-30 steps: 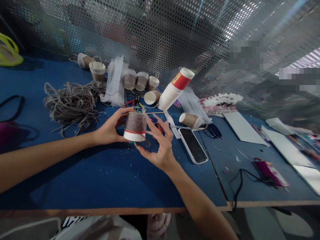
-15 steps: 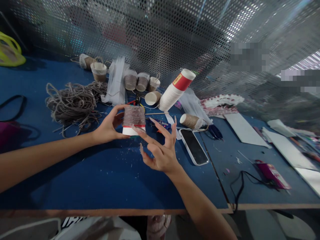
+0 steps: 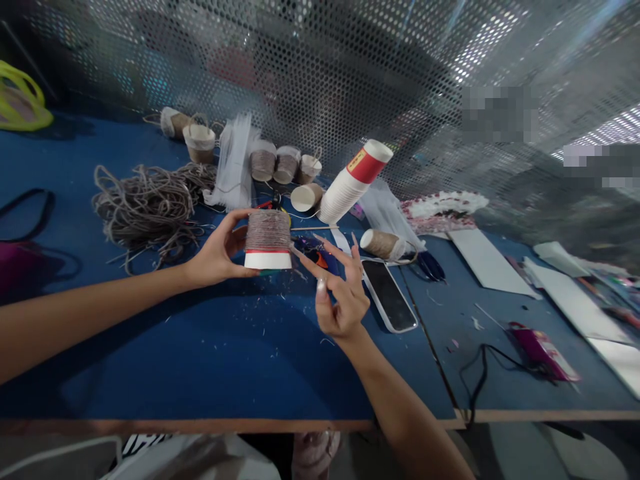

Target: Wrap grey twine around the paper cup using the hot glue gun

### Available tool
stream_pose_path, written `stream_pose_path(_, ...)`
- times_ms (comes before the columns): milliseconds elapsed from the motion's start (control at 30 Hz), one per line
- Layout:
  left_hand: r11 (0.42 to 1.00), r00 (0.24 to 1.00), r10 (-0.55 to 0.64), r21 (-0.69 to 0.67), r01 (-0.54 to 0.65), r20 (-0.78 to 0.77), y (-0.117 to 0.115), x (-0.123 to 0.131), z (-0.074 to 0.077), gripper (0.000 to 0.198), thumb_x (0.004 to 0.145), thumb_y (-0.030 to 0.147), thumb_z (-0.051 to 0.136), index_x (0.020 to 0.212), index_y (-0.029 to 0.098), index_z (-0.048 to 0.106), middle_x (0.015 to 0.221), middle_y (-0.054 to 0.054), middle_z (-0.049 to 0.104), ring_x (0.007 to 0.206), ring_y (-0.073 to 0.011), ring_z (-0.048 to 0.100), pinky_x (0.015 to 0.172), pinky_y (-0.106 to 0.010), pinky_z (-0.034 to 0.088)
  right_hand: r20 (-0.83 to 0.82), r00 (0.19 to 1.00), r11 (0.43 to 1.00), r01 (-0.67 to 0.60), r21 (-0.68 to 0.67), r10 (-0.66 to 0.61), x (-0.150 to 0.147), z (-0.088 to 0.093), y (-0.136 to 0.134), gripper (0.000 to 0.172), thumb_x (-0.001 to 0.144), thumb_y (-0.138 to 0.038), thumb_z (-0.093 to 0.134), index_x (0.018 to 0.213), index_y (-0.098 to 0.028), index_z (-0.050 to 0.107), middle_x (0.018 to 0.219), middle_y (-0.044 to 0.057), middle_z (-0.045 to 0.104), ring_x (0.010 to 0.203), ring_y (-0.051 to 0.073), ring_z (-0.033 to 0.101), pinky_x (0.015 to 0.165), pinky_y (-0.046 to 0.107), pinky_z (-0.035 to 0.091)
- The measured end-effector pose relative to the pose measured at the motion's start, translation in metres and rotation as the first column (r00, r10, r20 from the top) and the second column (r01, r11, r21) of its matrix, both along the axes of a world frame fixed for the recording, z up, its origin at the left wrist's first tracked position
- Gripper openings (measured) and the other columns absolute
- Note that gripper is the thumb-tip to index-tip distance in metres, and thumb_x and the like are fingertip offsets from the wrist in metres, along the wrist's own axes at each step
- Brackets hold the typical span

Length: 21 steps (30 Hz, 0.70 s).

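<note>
My left hand (image 3: 214, 255) is wrapped round a paper cup (image 3: 268, 260), held upside down just above the table. Grey-brown cord (image 3: 269, 230) covers most of the cup in tight rows, leaving a red line and a white band bare at the lower end. To the right of the cup, my right hand (image 3: 344, 300) has its fingers stretched and spread. Its index fingertip points at the cup's side, close to the cord; whether it touches I cannot tell. Behind both hands stands a leaning stack of paper cups (image 3: 345, 193).
A tangled heap of grey cord (image 3: 145, 203) lies at the left. White mesh fabric (image 3: 234, 160) and several cord-wrapped cups (image 3: 263, 163) line the back. A phone (image 3: 391, 297) rests near my right hand. White boards (image 3: 493, 260) and a purple packet (image 3: 544, 352) lie farther right.
My right hand has moved right, away from the front of the cup, so the white band is now uncovered. My left hand and the cup have hardly moved.
</note>
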<state>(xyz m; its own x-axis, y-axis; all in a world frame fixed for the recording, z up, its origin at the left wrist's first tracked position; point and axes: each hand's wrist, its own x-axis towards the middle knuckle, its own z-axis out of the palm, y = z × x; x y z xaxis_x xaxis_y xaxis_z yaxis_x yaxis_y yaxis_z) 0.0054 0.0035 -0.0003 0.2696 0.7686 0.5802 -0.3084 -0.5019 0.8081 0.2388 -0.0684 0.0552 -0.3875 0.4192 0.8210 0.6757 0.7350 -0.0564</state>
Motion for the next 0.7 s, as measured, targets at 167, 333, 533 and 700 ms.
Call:
stream_pose_path(167,0.999,0.999,0.018,-0.027,-0.019,-0.044,0.000,0.000,0.001,0.084,0.059,0.038,0.095,0.130,0.027,0.049,0.135,-0.011,0.060,0.125,-0.0288,0.063,0.106,-0.041,0.054,-0.176,0.984,1.000,-0.014,0.012,0.016,0.000,-0.001,-0.002,0.017,0.087,-0.010,0.046,0.087,-0.026,0.050,0.104,0.003,0.079,0.106,0.025,0.067,0.101,0.056,0.050)
stream_pose_path(333,0.998,0.997,-0.033,-0.055,0.029,-0.067,-0.002,0.000,0.006,0.086,0.058,0.039,0.095,0.130,0.026,0.049,0.136,-0.013,0.060,0.127,-0.0314,0.062,0.106,-0.045,0.054,-0.198,0.959,0.951,-0.241,-0.194,0.203,-0.002,0.003,-0.007,0.010,0.087,-0.018,0.046,0.083,-0.027,0.044,0.112,0.002,0.077,0.121,0.029,0.056,0.104,0.061,0.041)
stream_pose_path(533,0.991,0.985,-0.112,-0.081,0.102,-0.130,-0.008,-0.001,0.015,0.080,0.064,0.026,0.091,0.131,0.025,0.049,0.139,-0.013,0.059,0.127,-0.0294,0.063,0.109,-0.044,0.052,-0.196,0.948,0.857,-0.312,-0.411,0.251,-0.001,0.004,-0.006,0.008,0.088,-0.022,0.044,0.083,-0.027,0.047,0.091,0.002,0.076,0.115,0.029,0.051,0.098,0.056,0.040)
stream_pose_path(700,0.990,0.984,-0.128,-0.070,0.120,-0.126,-0.007,-0.002,0.013,0.079,0.063,0.021,0.091,0.130,0.027,0.050,0.139,-0.012,0.058,0.126,-0.0292,0.063,0.109,-0.043,0.053,-0.246,0.943,0.849,-0.313,-0.426,0.224,-0.001,0.001,-0.005,0.008,0.089,-0.022,0.042,0.086,-0.027,0.048,0.093,0.002,0.075,0.111,0.027,0.047,0.099,0.052,0.037)
